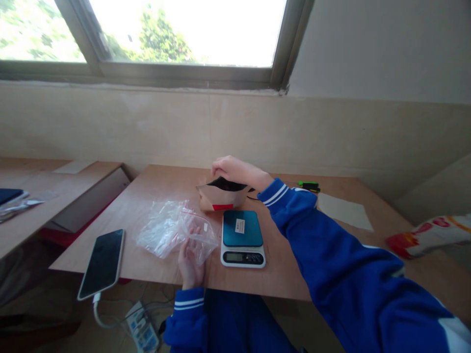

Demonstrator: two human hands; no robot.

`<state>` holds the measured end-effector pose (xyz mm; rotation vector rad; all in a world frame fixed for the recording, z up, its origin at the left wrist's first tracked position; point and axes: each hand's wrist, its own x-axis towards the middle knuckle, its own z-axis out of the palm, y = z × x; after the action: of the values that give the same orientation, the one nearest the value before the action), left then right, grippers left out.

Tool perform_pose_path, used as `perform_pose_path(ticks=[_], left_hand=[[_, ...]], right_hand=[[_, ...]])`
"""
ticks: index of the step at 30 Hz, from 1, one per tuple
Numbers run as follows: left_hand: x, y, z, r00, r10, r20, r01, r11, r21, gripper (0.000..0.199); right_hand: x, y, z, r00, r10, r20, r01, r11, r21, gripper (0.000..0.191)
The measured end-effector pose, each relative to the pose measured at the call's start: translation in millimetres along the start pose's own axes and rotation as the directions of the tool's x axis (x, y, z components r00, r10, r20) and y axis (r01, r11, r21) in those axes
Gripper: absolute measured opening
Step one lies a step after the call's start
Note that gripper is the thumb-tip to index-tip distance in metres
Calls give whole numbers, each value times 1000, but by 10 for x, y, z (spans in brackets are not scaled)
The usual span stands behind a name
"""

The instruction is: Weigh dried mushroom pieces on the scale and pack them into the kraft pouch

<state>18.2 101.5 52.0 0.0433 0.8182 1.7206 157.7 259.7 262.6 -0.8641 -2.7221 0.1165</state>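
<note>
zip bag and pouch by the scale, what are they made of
The zip bag looks like thin clear plastic, probably polyethylene: glossy, crinkled, see-through. The pouch seems a metallised film laminate, going by its satin sheen and creases, though this view can't confirm it.

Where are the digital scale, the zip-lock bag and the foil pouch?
Digital scale (243, 228): head view, on its teal weighing platform.
Zip-lock bag (165, 230): head view, on its clear plastic film.
Foil pouch (221, 196): head view, on its pale side below the dark mouth.
</note>
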Motion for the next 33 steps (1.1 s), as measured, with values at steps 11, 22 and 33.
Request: perform_pose_path(ticks=[11,22,33], left_hand=[[38,-85,-10,997,-60,44,59,998,26,30],[28,-68,27,1000,8,5,-9,995,104,29],[62,329,188,714,698,47,-392,344,853,82]], right_hand=[[-667,-372,23,979,-150,137,116,966,229,63],[-1316,-440,602,953,-43,299,47,999,-5,71],[-1144,-291,183,990,110,82,-103,990,-92,26]])
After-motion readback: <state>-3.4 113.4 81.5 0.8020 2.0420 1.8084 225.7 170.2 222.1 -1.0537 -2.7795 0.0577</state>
